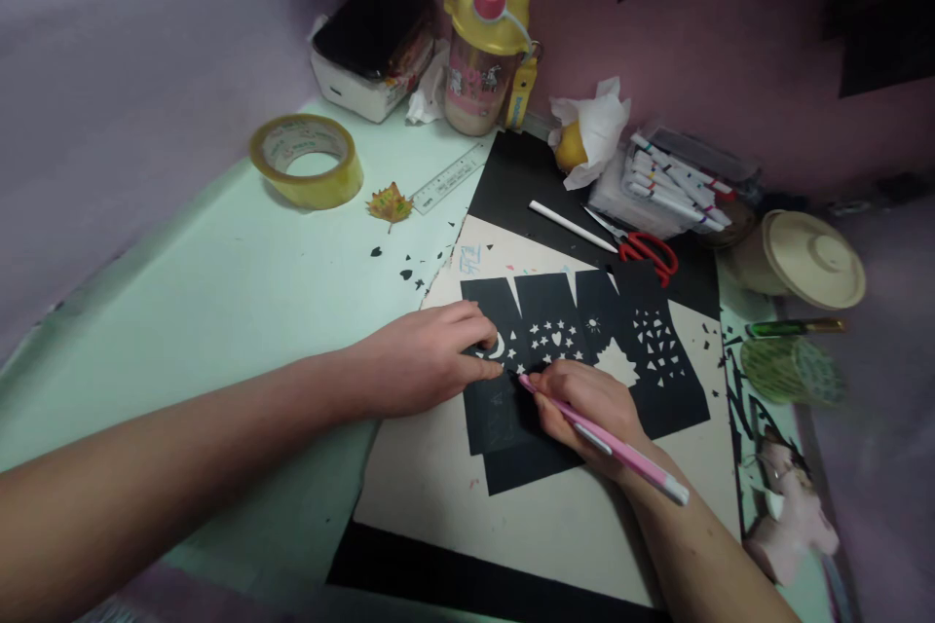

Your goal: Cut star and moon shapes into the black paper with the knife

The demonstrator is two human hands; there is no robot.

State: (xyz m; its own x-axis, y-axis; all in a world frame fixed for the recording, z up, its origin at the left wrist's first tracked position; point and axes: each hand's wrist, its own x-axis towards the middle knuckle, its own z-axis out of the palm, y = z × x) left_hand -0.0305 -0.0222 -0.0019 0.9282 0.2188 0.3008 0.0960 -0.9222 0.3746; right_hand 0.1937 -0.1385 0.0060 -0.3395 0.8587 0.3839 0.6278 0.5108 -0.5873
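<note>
My right hand (588,404) is closed around a pink pen-shaped craft knife (632,458), its tip lowered onto a sheet of black paper (522,419). That sheet has cut-outs of a moon, stars, a heart, a leaf shape and small angular pieces; notches split its upper edge. At the sheet's left part, my left hand (430,355) presses down with thumb and bent fingers apart, close to the moon. Beneath the black paper lies a pale board (430,467). Red-handled scissors (647,253) and a white stick (574,226) rest just beyond the sheet.
A roll of tape (340,177), a dry leaf (391,204) and a clear ruler (449,180) lie on the left. Behind stand a yellow-lidded bottle (478,68) and a box of markers (657,180). A lidded beige container (810,258) is right. Black scraps are scattered about.
</note>
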